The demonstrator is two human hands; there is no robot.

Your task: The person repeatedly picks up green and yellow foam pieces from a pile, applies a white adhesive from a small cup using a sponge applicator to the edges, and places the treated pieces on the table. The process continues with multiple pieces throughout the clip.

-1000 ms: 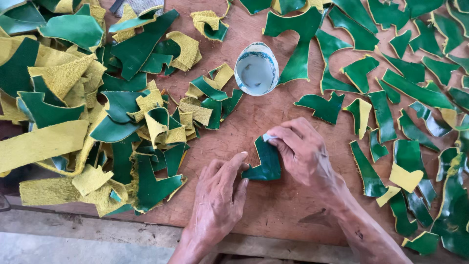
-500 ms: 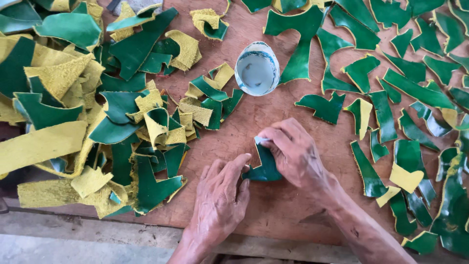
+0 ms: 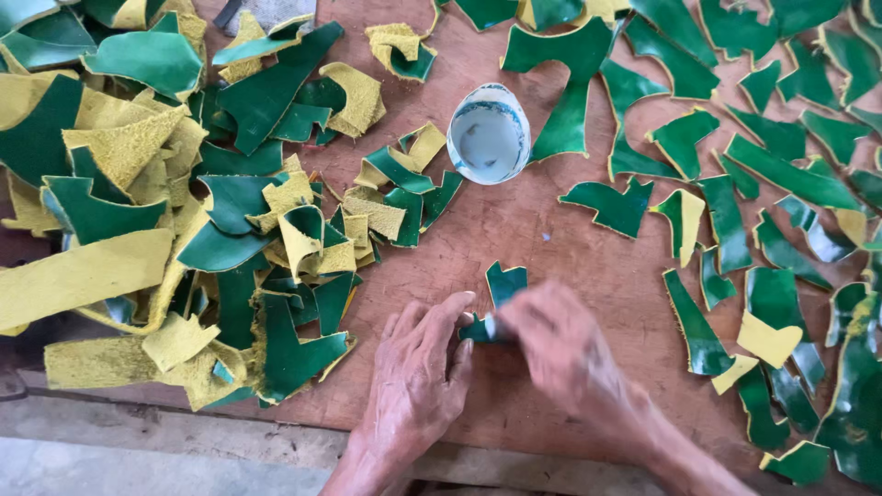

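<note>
A small green leather scrap [image 3: 503, 292] sits low on the brown counter [image 3: 514, 230] — left hand [image 3: 418, 377] pins its lower edge, blurred right hand [image 3: 560, 354] pinches it; white cup [image 3: 488, 135] at twelve o'clock, scrap heap [image 3: 184, 211] at nine

Nothing here counts as a package, label, sign or screen. No box, bag, wrapper or printed tag stands anywhere in sight, and no display either.
</note>
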